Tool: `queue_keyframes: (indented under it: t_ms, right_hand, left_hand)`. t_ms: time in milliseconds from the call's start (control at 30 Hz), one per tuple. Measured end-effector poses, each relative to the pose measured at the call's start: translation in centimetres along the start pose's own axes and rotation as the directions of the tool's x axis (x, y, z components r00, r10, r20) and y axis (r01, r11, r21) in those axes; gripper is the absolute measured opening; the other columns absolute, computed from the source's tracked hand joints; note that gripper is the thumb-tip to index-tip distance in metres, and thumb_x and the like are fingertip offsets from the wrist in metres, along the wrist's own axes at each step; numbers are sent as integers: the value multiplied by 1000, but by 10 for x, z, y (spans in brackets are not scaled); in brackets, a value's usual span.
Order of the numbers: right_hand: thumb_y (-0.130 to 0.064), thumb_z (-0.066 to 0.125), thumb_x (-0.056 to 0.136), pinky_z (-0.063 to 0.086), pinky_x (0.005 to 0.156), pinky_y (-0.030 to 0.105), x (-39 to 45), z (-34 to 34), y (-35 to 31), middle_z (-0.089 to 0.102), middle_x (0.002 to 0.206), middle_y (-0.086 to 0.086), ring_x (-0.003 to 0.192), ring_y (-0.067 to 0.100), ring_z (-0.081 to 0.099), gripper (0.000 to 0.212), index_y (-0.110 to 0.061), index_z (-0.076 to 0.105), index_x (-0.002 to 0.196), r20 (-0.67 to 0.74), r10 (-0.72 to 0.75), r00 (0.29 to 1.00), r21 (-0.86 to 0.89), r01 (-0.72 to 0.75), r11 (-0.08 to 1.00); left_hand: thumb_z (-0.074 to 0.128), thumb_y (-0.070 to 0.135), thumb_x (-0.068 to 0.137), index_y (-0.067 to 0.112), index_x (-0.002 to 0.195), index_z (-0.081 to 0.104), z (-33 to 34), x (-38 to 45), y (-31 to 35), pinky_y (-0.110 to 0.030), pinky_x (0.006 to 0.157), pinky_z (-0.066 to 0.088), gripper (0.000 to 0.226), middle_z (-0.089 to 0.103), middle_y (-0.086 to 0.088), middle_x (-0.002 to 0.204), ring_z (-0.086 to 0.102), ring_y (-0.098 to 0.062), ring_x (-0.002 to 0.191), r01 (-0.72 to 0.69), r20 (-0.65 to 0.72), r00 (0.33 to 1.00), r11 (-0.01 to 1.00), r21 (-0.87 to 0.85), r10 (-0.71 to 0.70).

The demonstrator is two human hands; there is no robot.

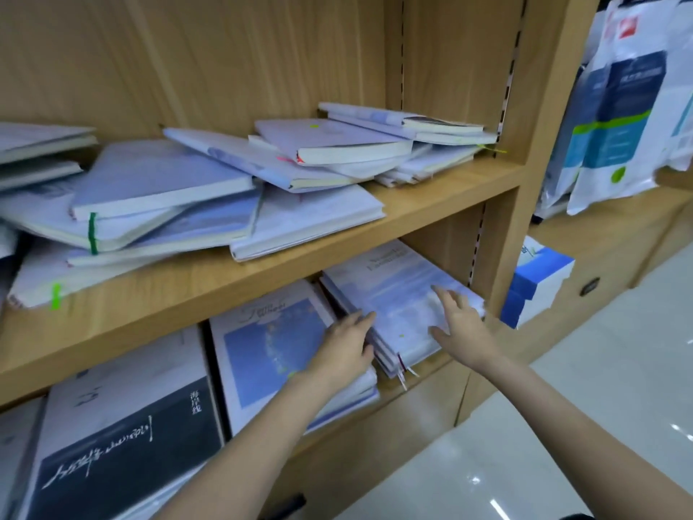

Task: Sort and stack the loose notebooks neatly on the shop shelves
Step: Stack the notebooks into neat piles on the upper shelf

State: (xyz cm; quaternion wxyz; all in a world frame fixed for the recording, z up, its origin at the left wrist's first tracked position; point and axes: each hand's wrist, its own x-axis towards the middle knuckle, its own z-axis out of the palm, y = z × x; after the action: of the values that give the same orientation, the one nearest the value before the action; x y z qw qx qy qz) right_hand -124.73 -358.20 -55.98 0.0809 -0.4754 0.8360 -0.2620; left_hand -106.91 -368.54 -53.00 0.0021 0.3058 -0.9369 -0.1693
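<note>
Step in hand appears to be squaring the pale stack [397, 305] at the right end of the lower shelf [423, 377]. Recommended: press both sides evenly and align spines before adding from the jumbled notebooks [225, 182] above. Left hand [343, 349], fingers loosely extended, touches the stack's left edge; right hand [455, 326] rests spread-fingered on top. Both arms reach forward.

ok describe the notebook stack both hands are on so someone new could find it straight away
Start at the wooden shelf unit and look at its lower shelf, under the messy pile of notebooks. The stack is the rightmost one there, against the side panel, with the left hand at its left edge and the right hand flat on top. Unlike its neighbours, its top cover is pale lavender, and ribbon markers hang from its front corner.
</note>
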Motion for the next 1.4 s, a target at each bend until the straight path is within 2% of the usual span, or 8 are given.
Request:
queue_keyframes:
  t_ms: [167,333,467,533,700,833,1133,1400]
  right_hand:
    - [-3,59,88,40,99,34,-35,-68,-38,43,128,16,116,28,48,60,-5,31,141,-610,-94,787,241,297,924]
    - [-16,59,84,36,94,15,-32,-120,-78,41,122,7,107,16,47,54,-2,39,133,-742,-232,629,124,469,874]
    - [-10,66,84,40,101,34,-8,-146,-98,42,125,13,116,19,44,52,-2,42,130,-698,-247,672,140,466,874]
    - [-11,67,84,33,101,25,6,-157,-103,44,126,13,119,22,43,50,-2,45,128,-654,-262,710,111,433,895]
    - [-19,69,83,28,101,21,50,-198,-116,45,131,7,122,18,42,47,-10,52,126,-381,-471,796,-58,487,871]
    - [-34,71,81,29,94,19,74,-215,-119,45,136,-2,121,10,42,58,-20,48,132,-156,-433,888,19,441,897]
    - [-51,58,85,28,103,20,92,-207,-119,36,148,-7,131,6,35,70,-22,33,144,113,-390,914,186,366,912]
    - [-26,59,87,43,73,28,88,-201,-148,66,104,4,93,22,60,33,-15,62,118,-129,-404,905,-214,373,903]
  left_hand:
    - [38,8,88,11,132,44,-44,-57,11,-33,94,42,45,51,-10,133,51,-23,113,-503,-458,698,832,235,551]
    - [40,2,86,10,124,48,-108,-92,37,-32,92,38,40,48,-8,125,50,-24,111,-518,-601,352,684,514,718]
    - [41,14,76,10,126,50,-153,-83,61,-36,91,34,51,55,-8,122,44,-23,110,-300,-737,477,877,375,478]
    - [35,27,76,11,127,50,-172,-69,64,-38,92,33,56,53,-7,127,42,-23,115,-192,-729,565,921,339,386]
    - [56,42,86,18,148,13,-216,-33,65,-39,106,24,79,34,-5,145,28,-26,132,14,-586,796,964,266,150]
    - [64,56,77,20,144,29,-225,-11,63,-40,106,33,84,40,-4,145,33,-28,133,35,-364,931,989,147,21]
    - [73,43,75,30,134,47,-245,-4,39,-17,107,25,66,40,17,142,35,0,131,-81,-113,990,997,-14,78]
    - [73,39,76,32,137,44,-241,-6,33,-14,100,26,67,40,20,141,37,2,127,-91,-130,988,994,-59,83]
